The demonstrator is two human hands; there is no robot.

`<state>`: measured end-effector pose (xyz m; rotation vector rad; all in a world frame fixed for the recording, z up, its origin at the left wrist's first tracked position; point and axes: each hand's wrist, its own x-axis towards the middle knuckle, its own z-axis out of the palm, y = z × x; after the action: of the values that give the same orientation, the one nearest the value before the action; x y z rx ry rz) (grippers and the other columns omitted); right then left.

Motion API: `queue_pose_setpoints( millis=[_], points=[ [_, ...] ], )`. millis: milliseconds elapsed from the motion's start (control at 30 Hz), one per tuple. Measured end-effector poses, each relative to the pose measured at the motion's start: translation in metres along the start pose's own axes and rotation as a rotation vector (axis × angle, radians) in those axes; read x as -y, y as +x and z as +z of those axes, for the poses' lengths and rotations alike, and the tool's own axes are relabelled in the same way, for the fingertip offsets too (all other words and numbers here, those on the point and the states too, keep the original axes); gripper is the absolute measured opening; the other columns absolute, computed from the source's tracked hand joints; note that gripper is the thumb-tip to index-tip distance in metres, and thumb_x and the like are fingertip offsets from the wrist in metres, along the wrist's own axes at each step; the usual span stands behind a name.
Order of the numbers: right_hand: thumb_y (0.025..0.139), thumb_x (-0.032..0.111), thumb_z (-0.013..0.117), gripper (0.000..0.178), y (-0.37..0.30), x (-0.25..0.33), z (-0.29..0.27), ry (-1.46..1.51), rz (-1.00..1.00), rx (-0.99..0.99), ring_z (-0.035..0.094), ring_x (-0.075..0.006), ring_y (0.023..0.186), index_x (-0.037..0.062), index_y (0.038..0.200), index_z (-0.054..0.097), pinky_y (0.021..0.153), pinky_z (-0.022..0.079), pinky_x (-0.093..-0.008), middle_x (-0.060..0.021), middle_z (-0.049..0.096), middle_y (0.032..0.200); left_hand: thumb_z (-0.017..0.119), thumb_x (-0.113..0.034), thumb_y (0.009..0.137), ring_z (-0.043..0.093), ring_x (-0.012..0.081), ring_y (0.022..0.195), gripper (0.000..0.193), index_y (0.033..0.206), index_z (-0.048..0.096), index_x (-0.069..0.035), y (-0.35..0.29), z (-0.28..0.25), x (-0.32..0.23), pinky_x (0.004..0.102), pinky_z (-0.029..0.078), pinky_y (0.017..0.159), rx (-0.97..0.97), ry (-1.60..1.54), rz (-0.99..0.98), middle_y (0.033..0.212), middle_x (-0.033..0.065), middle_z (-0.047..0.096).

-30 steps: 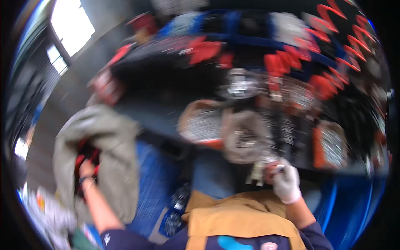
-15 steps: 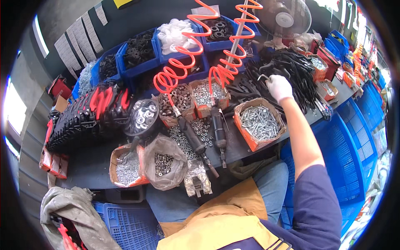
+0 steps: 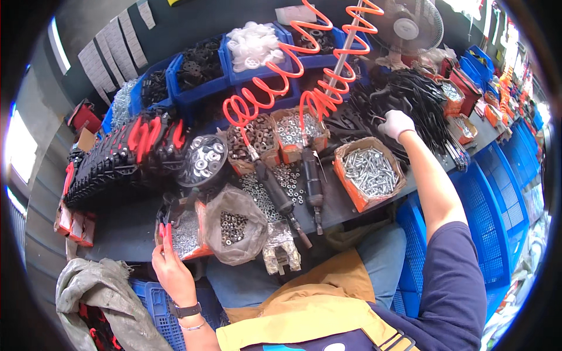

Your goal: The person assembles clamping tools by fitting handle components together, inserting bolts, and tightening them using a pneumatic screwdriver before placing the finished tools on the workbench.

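Observation:
Bare and wearing a dark wristband, my left hand [image 3: 174, 276] pinches a red-and-black handled tool [image 3: 167, 231] upright. It stands over the left edge of an orange-sided carton of small silver fasteners [image 3: 186, 234]. My right hand [image 3: 397, 124], in a white glove, is at the far right, closed round a thin bent metal rod [image 3: 377, 118]. Beneath and around it lies a heap of long black parts [image 3: 418, 96]. Nearer to me is a carton of silver bolts [image 3: 370, 172].
Two black air screwdrivers [image 3: 275, 190] hang on red coiled hoses [image 3: 257, 105]. Similar red-and-black tools [image 3: 111, 161] stand in a row at left. A bag of nuts [image 3: 233, 228] and a metal fixture [image 3: 281, 248] sit at the front edge. Blue bins [image 3: 202, 96] line the back.
My left hand has come up from the grey sack at lower left to the table with the red-and-black tool. The right hand has stayed by the black parts, shifting slightly in the picture.

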<state>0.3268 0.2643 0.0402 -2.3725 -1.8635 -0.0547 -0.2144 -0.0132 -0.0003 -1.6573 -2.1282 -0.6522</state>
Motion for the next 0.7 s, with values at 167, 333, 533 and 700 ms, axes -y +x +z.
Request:
queue_pose_setpoints(
  millis=[167,333,533,700],
  points=[
    [0.075,0.027,0.068,0.029,-0.039,0.010,-0.010,0.152,-0.354,-0.265,0.064,-0.0327,0.090,0.0046,0.094,0.066,0.080,0.051,-0.0409,-0.0159,0.067,0.095,0.065,-0.006,0.077,0.048,0.0326,0.109,0.044,0.120,0.058,-0.004,0.005,-0.008,-0.023,0.0463,0.034,0.097,-0.163,0.116,0.047,0.122,0.0121,0.052],
    [0.073,0.019,0.071,0.024,-0.117,0.097,-0.028,0.318,-0.878,-0.615,0.064,-0.0293,0.070,0.0087,0.093,0.063,0.059,0.051,-0.0375,-0.0110,0.062,0.082,0.063,-0.016,0.088,0.051,0.0284,0.115,0.058,0.140,0.037,-0.010,0.030,0.000,-0.064,0.0418,0.036,0.102,0.208,-1.169,0.064,0.125,0.0146,0.054],
    [0.076,0.017,0.067,0.015,-0.241,0.256,-0.003,0.716,-1.126,-0.202,0.062,-0.0280,0.070,0.0095,0.090,0.064,0.060,0.050,-0.0377,-0.0098,0.060,0.080,0.051,-0.002,0.092,0.062,0.0233,0.084,0.055,0.139,0.025,-0.014,0.049,0.016,-0.092,0.0344,0.054,0.069,0.021,-1.950,-0.438,0.106,0.0156,0.056],
    [0.079,0.018,0.061,0.014,-0.239,0.301,0.057,0.448,-1.087,0.053,0.064,-0.0299,0.082,0.0089,0.088,0.066,0.071,0.052,-0.0390,-0.0124,0.064,0.085,0.043,-0.004,0.094,0.054,0.0132,0.074,0.047,0.138,0.030,-0.015,0.053,-0.024,-0.041,0.0285,0.048,0.063,-0.556,-1.680,-0.409,0.108,0.0105,0.052]
  ],
)
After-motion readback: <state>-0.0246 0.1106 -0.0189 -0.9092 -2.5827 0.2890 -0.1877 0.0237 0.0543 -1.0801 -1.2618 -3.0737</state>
